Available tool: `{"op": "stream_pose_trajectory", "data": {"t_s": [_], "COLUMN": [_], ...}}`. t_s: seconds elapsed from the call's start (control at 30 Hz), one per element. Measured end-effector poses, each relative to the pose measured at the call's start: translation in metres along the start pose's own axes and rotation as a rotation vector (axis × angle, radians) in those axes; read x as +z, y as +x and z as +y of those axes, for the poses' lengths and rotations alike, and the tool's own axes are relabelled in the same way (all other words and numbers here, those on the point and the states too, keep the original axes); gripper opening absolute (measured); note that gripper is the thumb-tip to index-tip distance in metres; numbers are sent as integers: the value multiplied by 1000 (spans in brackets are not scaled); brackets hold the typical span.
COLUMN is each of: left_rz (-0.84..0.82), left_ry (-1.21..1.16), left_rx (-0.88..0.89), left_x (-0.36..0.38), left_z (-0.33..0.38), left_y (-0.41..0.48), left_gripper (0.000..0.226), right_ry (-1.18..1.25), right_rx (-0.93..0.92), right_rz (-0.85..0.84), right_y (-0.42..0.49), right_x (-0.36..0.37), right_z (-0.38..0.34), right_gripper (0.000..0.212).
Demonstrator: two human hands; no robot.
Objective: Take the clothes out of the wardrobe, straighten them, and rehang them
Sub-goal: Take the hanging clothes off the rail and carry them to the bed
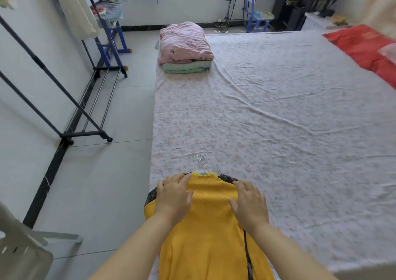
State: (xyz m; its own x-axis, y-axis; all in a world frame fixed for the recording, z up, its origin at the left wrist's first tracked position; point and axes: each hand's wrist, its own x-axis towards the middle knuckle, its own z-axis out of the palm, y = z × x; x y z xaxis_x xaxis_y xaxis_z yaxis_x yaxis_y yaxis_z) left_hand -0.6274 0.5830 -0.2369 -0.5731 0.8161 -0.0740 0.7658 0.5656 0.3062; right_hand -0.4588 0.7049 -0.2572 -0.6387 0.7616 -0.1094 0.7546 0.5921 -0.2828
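Observation:
A yellow knit top [211,226] lies flat on the near end of the bed, on top of a dark grey garment [227,177] whose edges show at both shoulders. Two hanger hooks [202,164] stick out past the collar. My left hand [174,196] rests on the top's left shoulder, fingers spread and slightly bent. On the right shoulder lies my right hand [249,203], fingers bent over the edge of the fabric. Whether either hand pinches the cloth is not clear.
The bed [278,118] has a pale floral sheet, with folded pink and green quilts [185,48] at its far left and a red cloth [364,48] far right. A black clothes rack [64,108] stands along the left wall. A grey plastic chair [19,251] is near left.

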Motion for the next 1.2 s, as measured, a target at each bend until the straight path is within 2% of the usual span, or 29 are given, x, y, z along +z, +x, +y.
{"op": "stream_pose_trajectory", "data": {"t_s": [0.13, 0.27, 0.6, 0.73, 0.9, 1.07, 1.2], "left_rz": [-59, -137, -321, -397, -439, -510, -550], "left_ry": [62, 141, 259, 262, 217, 188, 218], "left_rx": [129, 326, 905, 1214, 1610, 1970, 2216], "left_x": [-19, -34, -26, -10, -1, 1, 0], "left_z": [14, 35, 139, 206, 277, 306, 305], "left_y": [-6, -14, -101, -184, -343, -524, -674], "left_gripper": [46, 47, 54, 51, 51, 50, 48], "right_ry": [-5, -25, -37, -87, -121, -156, -158], "right_rx": [66, 213, 834, 1114, 1497, 1795, 2046], "right_rz": [26, 72, 220, 267, 350, 489, 494], "right_y": [-30, -79, -284, -410, -583, -744, -861], "right_x": [-22, -38, -54, -58, -55, -44, -31], "right_z": [-5, -2, 13, 12, -17, -76, -131], "right_gripper": [46, 43, 50, 50, 48, 47, 47]}}
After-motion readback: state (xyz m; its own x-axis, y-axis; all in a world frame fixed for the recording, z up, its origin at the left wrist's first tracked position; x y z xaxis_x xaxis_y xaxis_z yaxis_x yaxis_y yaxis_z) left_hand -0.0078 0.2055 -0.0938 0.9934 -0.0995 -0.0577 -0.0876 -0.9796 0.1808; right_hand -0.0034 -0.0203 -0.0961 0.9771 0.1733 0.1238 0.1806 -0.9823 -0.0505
